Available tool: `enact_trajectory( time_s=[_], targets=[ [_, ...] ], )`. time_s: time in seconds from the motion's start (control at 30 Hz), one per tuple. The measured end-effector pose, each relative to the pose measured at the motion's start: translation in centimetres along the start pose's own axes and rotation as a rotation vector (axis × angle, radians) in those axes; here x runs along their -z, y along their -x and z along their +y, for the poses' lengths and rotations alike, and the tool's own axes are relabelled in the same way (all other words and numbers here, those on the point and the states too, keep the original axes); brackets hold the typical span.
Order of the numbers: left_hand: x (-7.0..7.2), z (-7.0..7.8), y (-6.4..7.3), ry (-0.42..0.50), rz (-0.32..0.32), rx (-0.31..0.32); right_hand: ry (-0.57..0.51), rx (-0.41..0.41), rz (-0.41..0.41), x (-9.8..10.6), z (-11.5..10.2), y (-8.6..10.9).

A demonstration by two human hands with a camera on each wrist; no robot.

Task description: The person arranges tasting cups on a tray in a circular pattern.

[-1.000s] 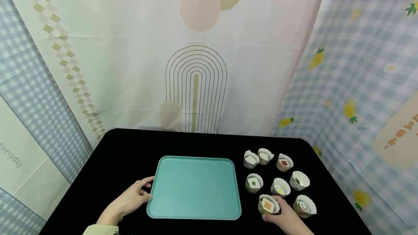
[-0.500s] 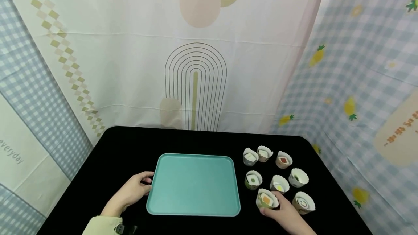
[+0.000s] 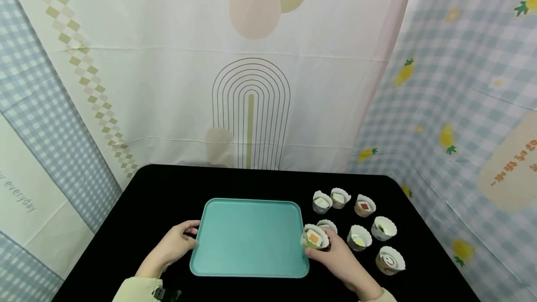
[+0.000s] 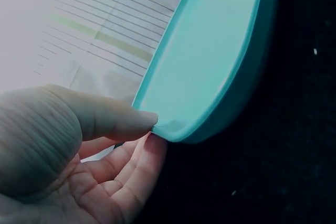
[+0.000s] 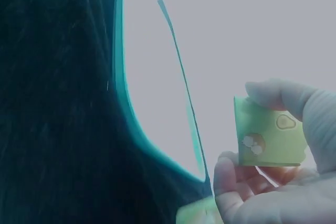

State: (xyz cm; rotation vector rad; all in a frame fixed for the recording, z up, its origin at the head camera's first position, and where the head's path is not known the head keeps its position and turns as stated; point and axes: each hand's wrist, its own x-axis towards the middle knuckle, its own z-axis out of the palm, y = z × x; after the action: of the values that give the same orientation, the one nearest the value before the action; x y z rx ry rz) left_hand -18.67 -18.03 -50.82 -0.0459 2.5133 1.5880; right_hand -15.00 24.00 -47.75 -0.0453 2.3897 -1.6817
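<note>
In the head view a turquoise rectangular tray (image 3: 250,239) lies on the black table, its surface bare. My left hand (image 3: 173,245) pinches the tray's left edge; the left wrist view has the thumb over the rim and the fingers beneath. My right hand (image 3: 338,256) holds a scalloped paper baking cup (image 3: 315,238) with a white and orange square piece inside, right at the tray's right edge. Seen from the right wrist, this cup (image 5: 270,136) has a green printed side, between thumb and fingers. It partly hides a paper cup (image 3: 327,224) behind it.
To the tray's right stand several more paper cups, among them one with a red square (image 3: 365,206), one with a yellow piece (image 3: 359,238) and one with a smiley face (image 3: 390,261). Patterned curtains (image 3: 180,83) hang behind the table (image 3: 168,190).
My right hand has lifted the paper cup from the front of the group and carried it left and farther back, to the tray's right edge. The left hand stays at the tray's left edge.
</note>
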Motion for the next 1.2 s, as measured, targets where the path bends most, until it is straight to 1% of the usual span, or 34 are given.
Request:
enact_trajectory(
  time_s=[0.13, 0.33, 0.47, 0.57, 0.77, 0.87, 0.97, 1.03, 1.2],
  targets=[
    [0.1, -0.2, -0.1, 0.025, -0.016, 0.018, 0.012, 0.048, 0.011, -1.9, -0.5, -1.3],
    [0.2, -0.5, 0.1, 0.024, -0.028, 0.015, 0.062, 0.041, 0.065, -3.9, -0.8, -3.3],
    [0.4, -0.5, 0.1, 0.019, -0.039, 0.024, 0.049, 0.036, 0.046, -4.9, -0.8, -4.4],
    [0.4, -0.6, 0.1, 0.014, -0.043, 0.021, 0.060, 0.045, 0.023, -5.6, -0.9, -5.1],
    [0.3, -0.8, 0.2, 0.012, -0.029, 0.028, 0.138, 0.071, 0.014, -6.7, -0.7, -6.6],
    [0.3, -0.9, 0.3, 0.025, -0.022, 0.033, 0.152, 0.086, 0.006, -7.0, -0.7, -6.9],
    [0.2, -0.9, 0.1, 0.035, -0.025, 0.022, 0.153, 0.092, -0.001, -7.3, -0.9, -7.0],
    [0.2, -0.9, 0.1, 0.039, -0.027, 0.025, 0.158, 0.095, -0.002, -7.4, -0.9, -7.0],
    [0.2, -0.9, 0.1, 0.032, -0.030, 0.028, 0.174, 0.092, -0.004, -7.5, -0.6, -7.1]
  ],
)
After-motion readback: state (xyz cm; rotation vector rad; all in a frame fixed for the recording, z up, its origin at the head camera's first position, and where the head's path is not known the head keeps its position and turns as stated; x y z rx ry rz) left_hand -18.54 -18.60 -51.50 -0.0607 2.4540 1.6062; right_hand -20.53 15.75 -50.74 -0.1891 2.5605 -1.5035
